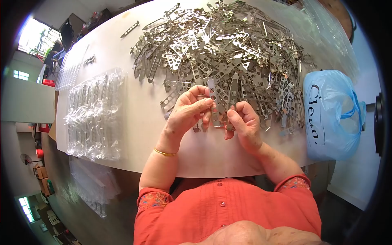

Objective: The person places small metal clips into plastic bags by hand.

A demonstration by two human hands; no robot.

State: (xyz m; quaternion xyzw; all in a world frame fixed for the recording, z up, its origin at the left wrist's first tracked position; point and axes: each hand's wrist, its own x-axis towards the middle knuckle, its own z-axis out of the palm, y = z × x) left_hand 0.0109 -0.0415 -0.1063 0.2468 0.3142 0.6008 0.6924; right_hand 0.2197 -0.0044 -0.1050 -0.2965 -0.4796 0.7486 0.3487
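My left hand [190, 109] is closed, pinching a perforated metal strip [212, 93] between thumb and fingers. Beside it my right hand [246, 127], also closed, grips another metal strip [234, 87] that stands nearly upright. Both strips are shiny, long and narrow, with a row of round holes in the left one. The hands are close together over the near edge of a large heap of similar metal strips [220, 57]. The fingers partly hide the strips' lower ends.
Clear plastic trays [94, 116] holding rows of strips lie left of the heap on the white table [134, 153]. A blue plastic bag [332, 116] stands at the right edge. Clear plastic sheeting [318, 30] lies at the far right. One strip [130, 30] lies apart, at the back.
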